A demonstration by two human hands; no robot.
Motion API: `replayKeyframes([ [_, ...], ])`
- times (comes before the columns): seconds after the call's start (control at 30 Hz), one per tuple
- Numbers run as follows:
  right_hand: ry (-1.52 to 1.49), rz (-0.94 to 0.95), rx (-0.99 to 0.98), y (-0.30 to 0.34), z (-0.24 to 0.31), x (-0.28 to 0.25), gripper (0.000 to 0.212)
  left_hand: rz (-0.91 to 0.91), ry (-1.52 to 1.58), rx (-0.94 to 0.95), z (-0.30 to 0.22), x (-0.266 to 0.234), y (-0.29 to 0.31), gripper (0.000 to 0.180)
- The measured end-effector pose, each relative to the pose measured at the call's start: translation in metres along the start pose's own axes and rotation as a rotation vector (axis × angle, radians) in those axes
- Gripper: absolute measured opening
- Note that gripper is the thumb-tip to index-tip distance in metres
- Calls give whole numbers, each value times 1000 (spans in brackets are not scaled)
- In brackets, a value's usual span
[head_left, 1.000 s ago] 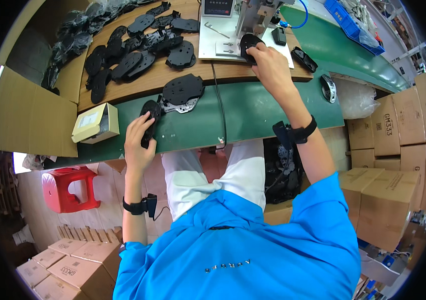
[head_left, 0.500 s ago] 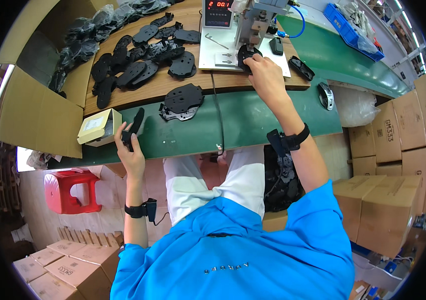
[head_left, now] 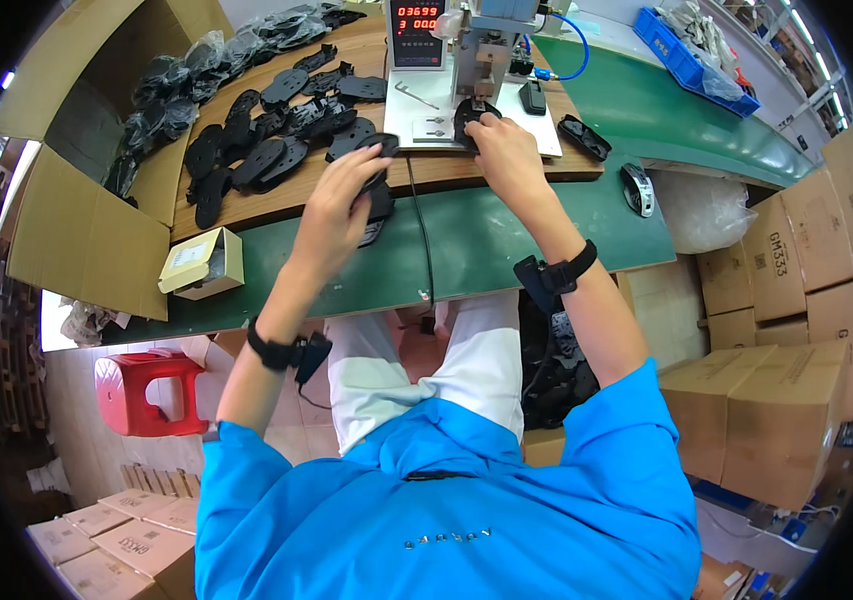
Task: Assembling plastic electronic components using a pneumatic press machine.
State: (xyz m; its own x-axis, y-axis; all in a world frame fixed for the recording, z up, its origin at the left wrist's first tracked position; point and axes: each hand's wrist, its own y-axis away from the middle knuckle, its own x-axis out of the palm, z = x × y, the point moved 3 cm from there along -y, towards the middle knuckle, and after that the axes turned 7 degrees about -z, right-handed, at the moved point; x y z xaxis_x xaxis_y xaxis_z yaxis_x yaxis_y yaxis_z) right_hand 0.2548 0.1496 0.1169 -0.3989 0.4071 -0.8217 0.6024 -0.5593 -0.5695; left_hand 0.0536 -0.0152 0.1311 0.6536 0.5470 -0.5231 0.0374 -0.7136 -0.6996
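My right hand grips the near edge of a black mouse base plate, which lies under the head of a small bench press. My left hand is raised at the wooden board's front edge, fingers closed on another black mouse base plate. Beneath that hand, a stacked pair of base plates rests on the green bench, partly covered by the hand. Farther left, many loose black base plates lie heaped on the wooden board.
Beside the press stands a red digital display box. A small carton sits at the bench's left. To the right are a black shell, a silver-black mouse part and a blue bin. A cable crosses the front edge.
My left hand has swung from beside the small carton up and right to the board's edge, carrying its plate. My right hand stays at the press. The display's digits have changed.
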Motion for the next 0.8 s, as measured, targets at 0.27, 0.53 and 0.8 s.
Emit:
replayKeyframes([
  [0.27, 5, -1, 15, -1, 1, -1, 18, 117, -132, 156, 42, 67, -42, 42],
  [0.53, 26, -5, 32, 2, 3, -1, 18, 149, -248, 31, 49, 69, -24, 47],
  [0.8, 16, -41, 5, 0, 1, 1, 14, 132, -176, -27, 50, 62, -24, 50],
])
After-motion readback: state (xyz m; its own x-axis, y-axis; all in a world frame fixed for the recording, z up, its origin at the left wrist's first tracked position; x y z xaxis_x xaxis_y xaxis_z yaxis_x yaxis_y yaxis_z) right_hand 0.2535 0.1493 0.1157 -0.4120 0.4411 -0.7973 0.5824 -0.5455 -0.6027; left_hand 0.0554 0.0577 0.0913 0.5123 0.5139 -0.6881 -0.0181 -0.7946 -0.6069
